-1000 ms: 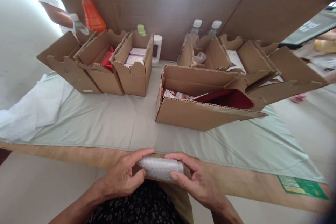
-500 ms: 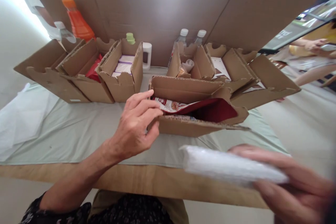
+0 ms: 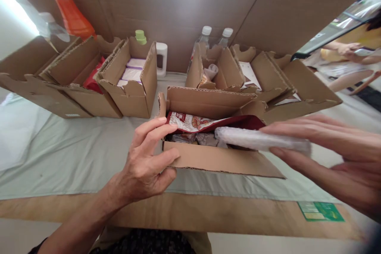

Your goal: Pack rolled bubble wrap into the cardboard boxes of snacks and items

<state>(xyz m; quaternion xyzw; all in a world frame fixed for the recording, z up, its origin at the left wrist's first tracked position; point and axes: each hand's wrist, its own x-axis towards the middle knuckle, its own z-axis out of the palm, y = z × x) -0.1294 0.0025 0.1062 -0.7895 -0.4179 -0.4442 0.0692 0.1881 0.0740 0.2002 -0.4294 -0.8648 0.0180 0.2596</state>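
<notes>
My right hand (image 3: 327, 149) pinches a flat white packet that looks like bubble wrap (image 3: 262, 138). The packet's far end dips into an open cardboard box (image 3: 208, 99) standing at the middle of the table. At the box's left end my left hand (image 3: 149, 156) grips the corner, fingertips by a bag and thumb on the front flap (image 3: 220, 160). That dark red and white printed bag (image 3: 190, 122) lies along the box's back part. In front of it are small clear-wrapped packets (image 3: 205, 139), partly covered by the white packet.
More cardboard boxes (image 3: 127, 101) stand left and right behind. A red-orange bottle (image 3: 71, 12), a white handled jug (image 3: 161, 59) and clear bottles (image 3: 205, 35) are at the back. A green card (image 3: 320, 211) lies on the wooden edge. Another person (image 3: 351, 53) is at right.
My right hand has brought the white packet forward and left, into the box opening. The front flap now leans outward, showing the small packets. My left hand stays at the box's left end.
</notes>
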